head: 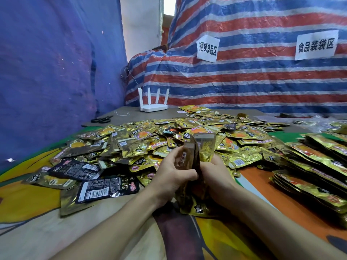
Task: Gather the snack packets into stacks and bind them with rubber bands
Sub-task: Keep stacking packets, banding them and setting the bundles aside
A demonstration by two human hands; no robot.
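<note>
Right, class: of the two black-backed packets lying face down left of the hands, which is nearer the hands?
The lower black packet, with the white barcode panel, just beside the left hand; the upper black packet lies farther left.

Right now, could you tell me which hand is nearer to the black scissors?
Left. The left hand holds the packet stack, and the scissors lie beyond it, far left; the right hand holds the stack's other side, farther away.
</note>
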